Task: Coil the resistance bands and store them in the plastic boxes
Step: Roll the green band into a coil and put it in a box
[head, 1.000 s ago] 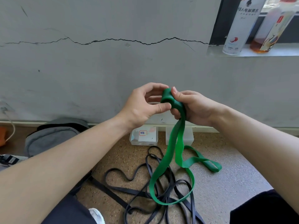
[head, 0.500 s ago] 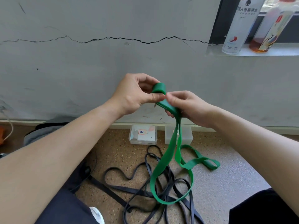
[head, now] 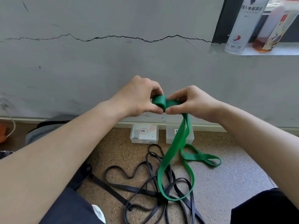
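Both hands are raised in front of the cracked wall (head: 97,65), working one green resistance band (head: 175,147). The left hand (head: 137,97) pinches a small tight coil (head: 159,102) of that band between thumb and curled fingers, apparently to keep the wound turns from springing open. The right hand (head: 192,101), just beside it with the two thumbs nearly touching, pinches the flat stretch leading into the coil, probably to keep it taut and untwisted as it feeds on. Below the right hand the unwound remainder hangs doubled to the floor (head: 234,167), where its loops lie loose; most of the length looks uncoiled, so winding is judged to be at an early stage.

Count: one green band, in hand. Black bands (head: 145,188) lie tangled on the floor below both hands, under the green loops; how many there are cannot be told from the tangle. Two clear plastic boxes (head: 144,135) stand side by side against the skirting, below and beyond the hands, each with a small label. The left-hand box sits under the left hand; the second box (head: 171,136) is partly hidden behind the hanging green band. Placed within reach, they presumably await one colour each. Two bottles (head: 242,25) stand on the sill far up and to the right of the right hand.
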The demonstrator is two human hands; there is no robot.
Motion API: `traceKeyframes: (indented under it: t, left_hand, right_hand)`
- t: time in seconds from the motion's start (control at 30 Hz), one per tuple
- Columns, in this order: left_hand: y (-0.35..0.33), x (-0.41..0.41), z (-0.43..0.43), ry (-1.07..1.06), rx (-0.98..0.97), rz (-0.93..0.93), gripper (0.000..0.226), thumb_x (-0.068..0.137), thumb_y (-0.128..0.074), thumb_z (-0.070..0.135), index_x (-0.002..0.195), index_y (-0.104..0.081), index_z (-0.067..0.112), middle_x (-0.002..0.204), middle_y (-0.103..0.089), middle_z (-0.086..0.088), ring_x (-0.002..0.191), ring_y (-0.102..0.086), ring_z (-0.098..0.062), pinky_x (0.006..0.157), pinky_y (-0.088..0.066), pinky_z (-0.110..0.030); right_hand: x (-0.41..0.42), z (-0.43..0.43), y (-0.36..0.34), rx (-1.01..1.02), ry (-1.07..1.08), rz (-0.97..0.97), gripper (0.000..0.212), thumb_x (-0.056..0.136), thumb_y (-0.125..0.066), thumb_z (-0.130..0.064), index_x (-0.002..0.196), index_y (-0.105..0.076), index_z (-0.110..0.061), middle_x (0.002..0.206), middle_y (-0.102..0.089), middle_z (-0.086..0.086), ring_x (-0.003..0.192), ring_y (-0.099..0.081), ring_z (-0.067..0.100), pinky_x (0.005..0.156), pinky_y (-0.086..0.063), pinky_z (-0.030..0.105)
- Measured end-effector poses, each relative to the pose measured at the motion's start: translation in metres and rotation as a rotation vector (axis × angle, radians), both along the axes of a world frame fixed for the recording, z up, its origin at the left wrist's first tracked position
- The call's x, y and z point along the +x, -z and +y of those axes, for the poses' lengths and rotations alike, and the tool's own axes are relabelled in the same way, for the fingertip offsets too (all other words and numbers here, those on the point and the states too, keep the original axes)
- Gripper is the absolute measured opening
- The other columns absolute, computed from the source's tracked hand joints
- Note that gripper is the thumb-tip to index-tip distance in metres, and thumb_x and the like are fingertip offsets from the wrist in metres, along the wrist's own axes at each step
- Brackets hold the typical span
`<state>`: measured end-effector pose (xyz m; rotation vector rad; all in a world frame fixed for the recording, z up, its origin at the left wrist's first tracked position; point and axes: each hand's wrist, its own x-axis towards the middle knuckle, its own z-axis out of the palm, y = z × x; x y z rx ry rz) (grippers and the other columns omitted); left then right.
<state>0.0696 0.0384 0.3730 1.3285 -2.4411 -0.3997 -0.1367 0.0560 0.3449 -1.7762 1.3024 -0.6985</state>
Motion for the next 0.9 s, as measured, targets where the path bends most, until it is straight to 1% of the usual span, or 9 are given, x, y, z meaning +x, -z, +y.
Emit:
traceKeyframes:
  t: [0.13,0.23,0.37,0.43,0.57,0.67,0.77,0.83,0.9]
  left_hand:
    - [0.001,-0.011,0.005,0.009,-0.107,-0.188,0.044,0.067,-0.088,0.042,0.105,-0.072,0.026,0.095,-0.072,0.003,0.092,-0.064,-0.022,0.079,-0.052,-0.035]
    - [0.003,-0.019,0.007,0.001,-0.128,-0.230,0.039,0.065,-0.087,0.042,0.099,-0.073,0.028,0.090,-0.071,0.000,0.087,-0.065,-0.025,0.073,-0.053,-0.035]
    - [0.004,-0.019,0.008,-0.049,-0.026,-0.103,0.034,0.060,-0.089,0.039,0.090,-0.077,0.029,0.077,-0.071,0.006,0.076,-0.066,-0.017,0.068,-0.056,-0.034]
    - [0.004,-0.018,0.010,-0.061,0.047,0.004,0.033,0.060,-0.089,0.036,0.090,-0.079,0.029,0.074,-0.072,0.008,0.074,-0.067,-0.013,0.069,-0.056,-0.034]
    - [0.005,-0.019,0.013,-0.059,0.097,0.000,0.032,0.059,-0.088,0.031,0.090,-0.079,0.028,0.073,-0.073,0.007,0.073,-0.068,-0.012,0.070,-0.057,-0.035]
    - [0.007,-0.024,0.011,-0.076,0.097,-0.058,0.034,0.057,-0.088,0.031,0.089,-0.079,0.029,0.073,-0.074,0.005,0.072,-0.069,-0.015,0.067,-0.058,-0.035]
    - [0.012,-0.026,0.010,-0.070,0.091,-0.095,0.033,0.056,-0.086,0.030,0.088,-0.078,0.029,0.073,-0.073,0.005,0.071,-0.068,-0.014,0.066,-0.059,-0.034]
    - [0.017,-0.024,0.010,-0.070,0.106,-0.040,0.034,0.057,-0.085,0.030,0.090,-0.077,0.030,0.077,-0.074,0.007,0.075,-0.069,-0.013,0.070,-0.059,-0.035]
    - [0.025,-0.019,0.010,-0.074,0.176,0.160,0.034,0.061,-0.087,0.026,0.094,-0.078,0.028,0.081,-0.075,0.007,0.079,-0.070,-0.012,0.076,-0.058,-0.035]
  right_hand:
    - [0.003,-0.002,0.005,0.150,0.108,-0.093,0.045,0.068,-0.077,-0.059,0.068,-0.077,-0.014,0.055,-0.054,-0.003,0.053,-0.045,0.011,0.059,-0.036,0.026]
    - [0.012,-0.003,0.012,0.170,0.170,-0.086,0.061,0.055,-0.077,-0.069,0.067,-0.074,-0.009,0.057,-0.055,0.002,0.054,-0.044,0.014,0.059,-0.034,0.030]
    - [0.012,-0.006,0.014,0.214,0.175,-0.242,0.049,0.055,-0.084,-0.052,0.081,-0.080,-0.011,0.083,-0.076,0.014,0.074,-0.065,0.021,0.079,-0.054,0.044]
    - [0.009,-0.006,0.015,0.244,0.151,-0.316,0.048,0.058,-0.085,-0.044,0.090,-0.076,-0.009,0.090,-0.075,0.017,0.083,-0.066,0.027,0.088,-0.054,0.045]
    - [0.011,-0.006,0.020,0.276,0.120,-0.296,0.035,0.070,-0.087,-0.036,0.089,-0.071,-0.011,0.081,-0.070,0.008,0.077,-0.062,0.022,0.079,-0.048,0.039]
    - [0.014,-0.007,0.020,0.225,0.114,-0.187,0.058,0.056,-0.089,-0.057,0.088,-0.072,-0.012,0.075,-0.069,0.003,0.072,-0.062,0.016,0.073,-0.049,0.033]
    - [0.013,-0.006,0.020,0.231,0.098,-0.150,0.062,0.051,-0.089,-0.056,0.087,-0.073,-0.009,0.074,-0.069,0.004,0.070,-0.063,0.016,0.071,-0.049,0.032]
    - [0.010,-0.006,0.021,0.278,0.078,-0.217,0.057,0.055,-0.087,-0.049,0.090,-0.075,-0.006,0.076,-0.070,0.007,0.071,-0.063,0.018,0.072,-0.049,0.032]
    - [0.004,-0.007,0.022,0.325,0.064,-0.335,0.049,0.065,-0.083,-0.040,0.097,-0.074,-0.005,0.076,-0.071,0.006,0.068,-0.064,0.017,0.073,-0.049,0.031]
